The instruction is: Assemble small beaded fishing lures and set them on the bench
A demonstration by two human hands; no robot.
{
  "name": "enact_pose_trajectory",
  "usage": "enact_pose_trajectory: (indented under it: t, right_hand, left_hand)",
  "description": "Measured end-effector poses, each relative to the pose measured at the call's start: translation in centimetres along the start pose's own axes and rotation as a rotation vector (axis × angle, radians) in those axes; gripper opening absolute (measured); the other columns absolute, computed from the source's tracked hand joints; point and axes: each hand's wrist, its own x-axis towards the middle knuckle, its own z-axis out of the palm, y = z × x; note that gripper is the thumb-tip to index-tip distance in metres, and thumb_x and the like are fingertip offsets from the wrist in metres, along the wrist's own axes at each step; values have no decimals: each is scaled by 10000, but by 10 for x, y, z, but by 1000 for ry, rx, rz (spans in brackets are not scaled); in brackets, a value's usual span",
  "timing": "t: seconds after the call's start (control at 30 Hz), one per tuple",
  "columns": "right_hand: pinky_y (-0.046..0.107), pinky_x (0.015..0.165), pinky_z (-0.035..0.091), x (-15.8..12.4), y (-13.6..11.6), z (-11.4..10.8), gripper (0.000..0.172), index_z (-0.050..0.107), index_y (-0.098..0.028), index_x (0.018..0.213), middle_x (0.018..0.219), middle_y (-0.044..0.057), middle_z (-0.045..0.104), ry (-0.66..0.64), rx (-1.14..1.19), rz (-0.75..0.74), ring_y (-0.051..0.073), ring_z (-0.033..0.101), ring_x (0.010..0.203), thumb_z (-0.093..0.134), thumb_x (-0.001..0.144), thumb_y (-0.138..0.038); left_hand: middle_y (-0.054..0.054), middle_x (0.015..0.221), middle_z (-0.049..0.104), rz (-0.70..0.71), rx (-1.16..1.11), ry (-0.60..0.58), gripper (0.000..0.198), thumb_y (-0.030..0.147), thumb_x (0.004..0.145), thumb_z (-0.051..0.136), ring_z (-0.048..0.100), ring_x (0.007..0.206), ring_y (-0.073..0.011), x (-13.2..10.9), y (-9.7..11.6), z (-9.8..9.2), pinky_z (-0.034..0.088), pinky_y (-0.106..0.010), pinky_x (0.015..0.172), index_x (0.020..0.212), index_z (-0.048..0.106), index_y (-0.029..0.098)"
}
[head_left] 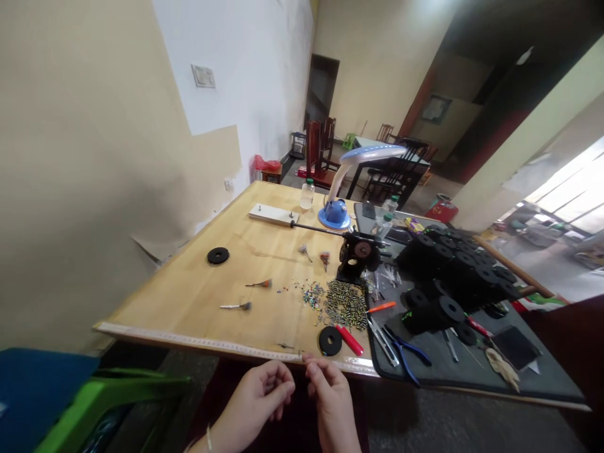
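As the two hands face each other at the tabletop's (189, 277) near edge, it's all in the fingertips: left hand (267, 390) curled with thumb against the bent fingers, right hand (330, 393) with thumb and forefinger drawn close. Is either grip pinching something? Too small and blurred to tell from here. Just beyond runs a measuring strip (226, 346) along the edge, and right beside the right hand lies a black disc (323, 343), next to a red tube (350, 340).

Here's the danger: anything tiny in those fingers could drop past the edge if the pinch slackens, and a careless forward sweep of the right hand could knock the disc into the yellow-and-black beads (345, 305), scattering them. Look at the pose: wrists low, palms turned inward, fingertips nearly level with a narrow gap between.

Farther out, tufted brushes (242, 306) lie on the left, blue-handled pliers (408, 352) on the right, and a black clamp device (361, 255) stands behind the beads, with a blue lamp (335, 211) beyond.
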Motion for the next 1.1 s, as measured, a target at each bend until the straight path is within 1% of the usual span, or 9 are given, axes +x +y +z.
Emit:
enact_pose_trajectory:
  t: [0.13, 0.23, 0.33, 0.47, 0.57, 0.67, 0.83, 0.97, 1.1]
  right_hand:
    - [256, 555, 451, 8, -17, -33, 276, 732, -167, 843, 759, 52, 715, 104, -304, -253, 156, 555, 576, 673, 770, -427]
    - [318, 685, 493, 17, -39, -76, 259, 700, -177, 916, 907, 95, 717, 239, -653, -507, 230, 626, 769, 598, 834, -400]
    - [396, 818, 471, 29, -56, -121, 250, 684, -179, 907, 910, 118, 713, 332, -1043, -726, 277, 625, 876, 563, 847, -390]
    - [396, 820, 469, 48, -62, -151, 231, 653, -175, 898, 931, 133, 701, 244, -1409, -784, 281, 627, 885, 487, 883, -333]
    - [354, 779, 467, 60, -62, -148, 140, 627, -179, 920, 937, 120, 690, 156, -1608, -718, 266, 633, 870, 518, 851, -232]
    - [308, 676, 449, 66, -67, -139, 82, 599, -195, 819, 859, 95, 674, 140, -1737, -647, 235, 638, 773, 520, 820, -174]
    - [281, 555, 392, 63, -79, -133, 132, 480, -230, 660, 665, 50, 625, 225, -1737, -539, 206, 618, 619, 472, 764, -150]
    - [278, 524, 401, 44, -85, -137, 34, 485, -246, 717, 621, 27, 643, 333, -1432, -458, 215, 620, 558, 493, 731, -276]
    - [252, 545, 434, 13, -77, -122, 50, 455, -255, 712, 640, 15, 669, 155, -1012, -429, 181, 595, 533, 492, 737, -278]
  left_hand:
    - [33, 548, 557, 18, 65, 6, 344, 476, 709, 676, 483, 433, -89, 0, -3, -2, 357, -208, 447, 675, 576, 149]
    - [35, 549, 563, 16, 89, 1, 335, 471, 708, 673, 487, 430, -88, 1, -5, -3, 350, -208, 447, 675, 582, 151]
    - [37, 547, 567, -10, 77, -11, 331, 469, 706, 665, 487, 422, -83, 3, -7, -3, 325, -197, 426, 679, 569, 154]
    - [40, 535, 575, -72, 23, -42, 320, 448, 694, 667, 469, 381, -64, 4, -7, -1, 260, -177, 388, 680, 539, 155]
    - [38, 529, 581, -95, -4, -47, 288, 409, 694, 667, 469, 373, -56, 3, -3, 0, 247, -171, 385, 690, 545, 148]
    - [35, 530, 587, -115, -17, -31, 278, 397, 684, 668, 466, 367, -53, 1, 2, 0, 244, -170, 381, 691, 552, 144]
    - [31, 537, 578, -104, 4, -18, 258, 380, 694, 653, 470, 384, -63, -2, 4, 0, 273, -175, 398, 679, 540, 148]
    - [22, 565, 573, 23, 112, 46, 200, 329, 742, 626, 504, 452, -90, -5, 1, 0, 371, -206, 478, 686, 569, 145]
    - [15, 569, 564, 117, 259, 71, 174, 289, 796, 583, 501, 499, -109, -7, 0, 2, 387, -214, 512, 694, 603, 149]
